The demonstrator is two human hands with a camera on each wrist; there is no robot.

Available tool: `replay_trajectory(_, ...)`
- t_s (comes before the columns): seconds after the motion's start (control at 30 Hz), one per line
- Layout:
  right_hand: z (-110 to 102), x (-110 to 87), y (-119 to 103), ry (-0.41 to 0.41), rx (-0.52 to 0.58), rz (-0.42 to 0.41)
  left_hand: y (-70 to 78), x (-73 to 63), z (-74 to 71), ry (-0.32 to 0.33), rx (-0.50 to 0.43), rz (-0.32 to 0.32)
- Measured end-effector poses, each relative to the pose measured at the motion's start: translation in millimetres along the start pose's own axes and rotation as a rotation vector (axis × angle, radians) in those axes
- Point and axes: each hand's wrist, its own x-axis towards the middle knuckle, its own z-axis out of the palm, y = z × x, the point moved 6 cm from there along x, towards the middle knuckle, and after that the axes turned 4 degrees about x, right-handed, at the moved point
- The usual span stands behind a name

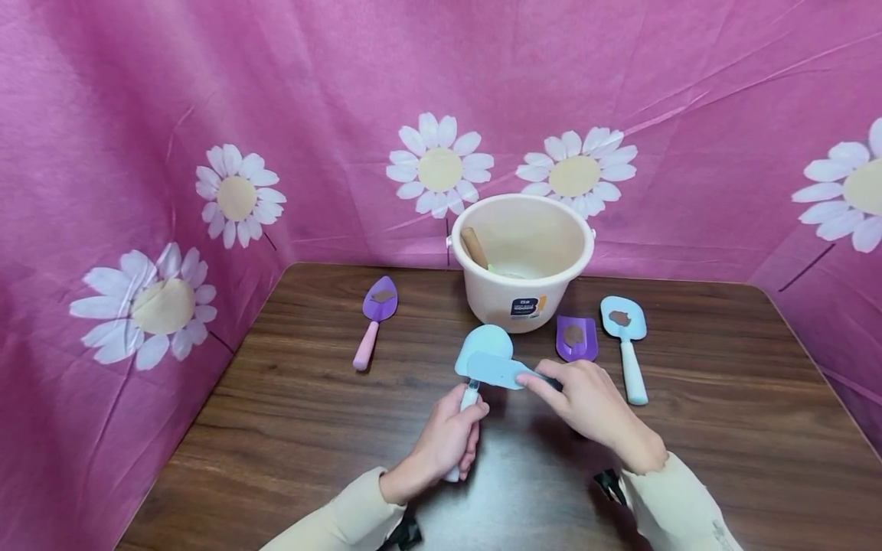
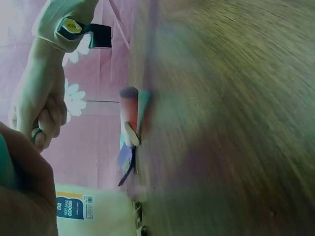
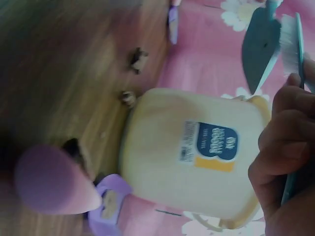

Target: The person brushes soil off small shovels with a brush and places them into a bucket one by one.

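My left hand (image 1: 448, 432) grips the white handle of a small light-blue shovel (image 1: 494, 338), its blade raised above the table in front of the bucket. With my right hand (image 1: 592, 398) I hold a light-blue brush (image 1: 488, 369) by its dark handle. In the head view the brush overlaps the shovel blade. White bristles (image 3: 289, 46) face that blade (image 3: 257, 49) in the right wrist view, which shows a narrow gap between them. The left wrist view shows mostly table, with my left fingers (image 2: 29, 172) at its edge.
A cream bucket (image 1: 485, 302) stands at the back, a brown handle (image 1: 473, 246) inside. Left lies a purple trowel (image 1: 389, 304) with a pink handle. Right lie a purple shovel (image 1: 587, 340) and a light-blue shovel (image 1: 632, 375). Brown patches show on these blades.
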Motion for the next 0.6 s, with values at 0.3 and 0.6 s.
replay_trajectory(0.3,-4,3.1,34,0.096,-0.012,0.220,0.3,-3.5,3.6,-0.017,0.128,0.027)
replay_trajectory(0.6,-9,8.0,25,0.101,-0.078,0.257,-1.4,-0.1,7.9,-0.004,0.202,0.055)
